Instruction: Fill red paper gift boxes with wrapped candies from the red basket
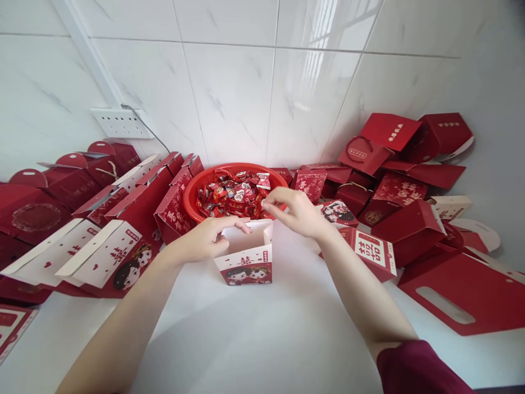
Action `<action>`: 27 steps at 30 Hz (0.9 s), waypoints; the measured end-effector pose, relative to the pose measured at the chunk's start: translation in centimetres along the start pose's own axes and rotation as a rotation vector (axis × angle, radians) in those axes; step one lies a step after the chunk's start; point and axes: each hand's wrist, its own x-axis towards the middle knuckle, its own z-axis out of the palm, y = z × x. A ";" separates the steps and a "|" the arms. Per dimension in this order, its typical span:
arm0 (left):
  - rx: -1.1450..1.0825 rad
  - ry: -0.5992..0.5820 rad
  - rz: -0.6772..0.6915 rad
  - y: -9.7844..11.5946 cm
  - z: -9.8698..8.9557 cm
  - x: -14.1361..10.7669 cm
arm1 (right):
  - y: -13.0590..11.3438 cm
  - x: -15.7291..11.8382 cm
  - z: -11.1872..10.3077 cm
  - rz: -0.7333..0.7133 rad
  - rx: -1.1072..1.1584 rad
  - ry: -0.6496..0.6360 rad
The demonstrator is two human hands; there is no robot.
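Note:
A small red and white gift box (248, 269) stands upright on the white table with its top open, two cartoon figures on its front. My left hand (205, 238) is at its left rim, thumb and fingers closed around the edge. Behind the box, a round red basin (189, 196) holds many wrapped candies (235, 200). Over the box's back right corner, at the basin's front rim, is my right hand (297, 213). Its fingers are curled with the tips drawn together beside the candies; whatever they hold is too small to make out.
Red gift boxes (135, 219) stand in rows on the left. More boxes (394, 191) lie in a loose pile on the right, with a large red box (463, 290) near the front. A tiled wall (229, 98) with a socket strip (122, 123) closes off the back.

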 end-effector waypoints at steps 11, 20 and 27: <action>0.025 -0.055 0.134 -0.1 1.2 0.6 | 7.5 8.1 7.2 0.589 -0.364 -0.662; -0.003 -0.063 0.106 -0.1 1.6 0.4 | 6.6 5.9 5.6 0.434 -0.049 -0.434; -0.032 -0.082 0.099 0.1 1.8 0.6 | 6.6 3.9 3.8 0.394 0.728 -0.433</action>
